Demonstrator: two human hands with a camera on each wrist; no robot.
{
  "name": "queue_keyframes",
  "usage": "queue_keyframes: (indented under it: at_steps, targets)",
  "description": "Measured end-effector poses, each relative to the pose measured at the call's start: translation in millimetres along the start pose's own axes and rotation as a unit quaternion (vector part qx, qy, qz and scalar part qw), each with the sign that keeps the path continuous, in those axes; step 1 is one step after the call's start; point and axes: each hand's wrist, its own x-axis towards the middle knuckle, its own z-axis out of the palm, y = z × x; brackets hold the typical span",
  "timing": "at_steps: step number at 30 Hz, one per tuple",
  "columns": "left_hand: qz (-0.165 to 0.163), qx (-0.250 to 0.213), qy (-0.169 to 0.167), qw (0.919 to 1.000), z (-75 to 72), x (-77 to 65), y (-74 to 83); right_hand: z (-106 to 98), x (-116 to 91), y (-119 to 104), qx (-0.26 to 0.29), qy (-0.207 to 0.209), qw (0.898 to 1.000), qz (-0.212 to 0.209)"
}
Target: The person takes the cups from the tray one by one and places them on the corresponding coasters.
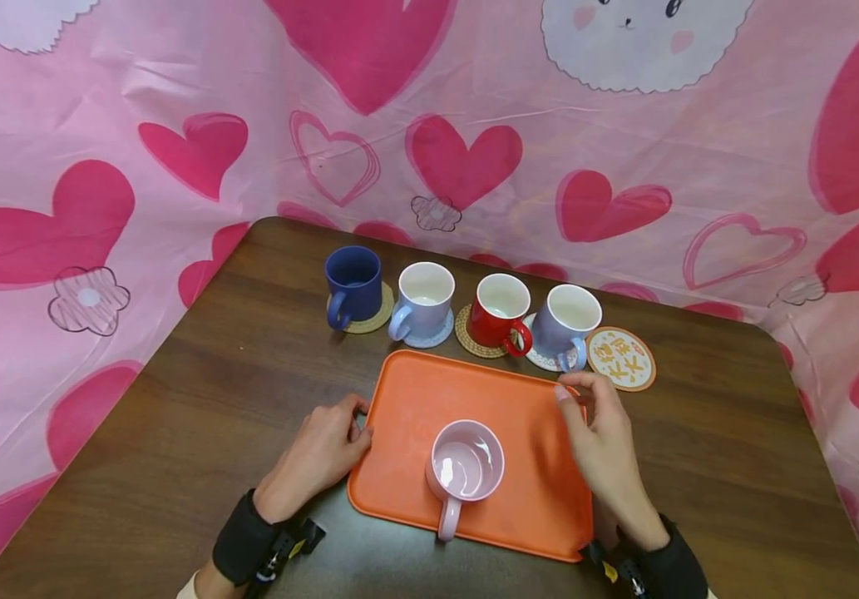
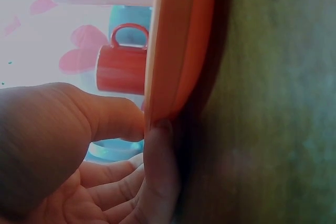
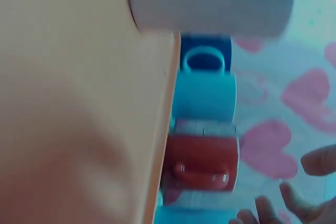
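A pink mug (image 1: 465,466) stands on an orange tray (image 1: 407,399), its handle toward the near edge. My left hand (image 1: 320,453) pinches the tray's left rim; in the left wrist view the thumb (image 2: 118,119) lies above the rim and a finger (image 2: 160,171) below it. Over the tray's right far corner hovers my right hand (image 1: 604,441), fingers loosely bent. In the right wrist view those fingertips (image 3: 294,200) are apart from the tray and hold nothing.
Behind the tray, on coasters, stand a navy mug (image 1: 354,287), a light blue mug (image 1: 422,308), a red mug (image 1: 495,312) and a lavender-blue mug (image 1: 562,329). A round coaster with orange characters (image 1: 621,359) lies at the row's right end. A heart-patterned pink cloth (image 1: 466,83) hangs behind the table.
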Motion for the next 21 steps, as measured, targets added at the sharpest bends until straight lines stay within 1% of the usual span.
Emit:
queue_keyframes:
  at_steps: [3,4,7,9,10,13,15,16,17,19,21]
  targets:
    - [0.000,-0.002,0.001,1.0000,-0.3,-0.4,0.3,4.5,-19.2,-4.7,0.008,-0.027,0.996,-0.090]
    - [0.001,-0.002,0.001,1.0000,-0.2,-0.3,0.2,6.1,-25.1,-5.7,0.019,-0.037,0.992,-0.121]
    - [0.000,-0.004,0.001,1.0000,-1.0,-0.3,0.4,10.9,-41.5,-11.7,0.049,-0.066,0.978,-0.190]
    - [-0.002,-0.005,0.001,1.0000,-1.3,-0.2,0.3,13.7,-50.6,-14.8,0.073,-0.088,0.965,-0.234]
    - [-0.001,-0.005,0.002,1.0000,-1.4,-0.3,0.2,15.0,-54.4,-15.7,0.085,-0.100,0.957,-0.259]
    - [0.000,-0.006,0.004,1.0000,-1.0,-0.7,0.6,17.7,-63.9,-15.2,0.116,-0.154,0.931,-0.309]
    - [0.002,-0.006,0.005,1.0000,-0.4,-0.9,0.9,19.3,-69.9,-12.2,0.126,-0.189,0.916,-0.331]
    - [0.003,-0.005,0.005,1.0000,-0.2,-1.0,1.2,20.1,-72.9,-10.5,0.129,-0.205,0.910,-0.336]
    - [0.002,-0.005,0.004,1.0000,-0.2,-1.1,1.5,20.8,-76.1,-8.9,0.128,-0.221,0.908,-0.333]
    - [-0.001,-0.004,0.003,1.0000,-0.3,-1.1,2.0,22.9,-82.3,-5.8,0.122,-0.242,0.907,-0.322]
    - [-0.005,-0.002,0.001,1.0000,-0.8,-0.9,2.6,26.2,-87.7,-3.0,0.115,-0.248,0.911,-0.309]
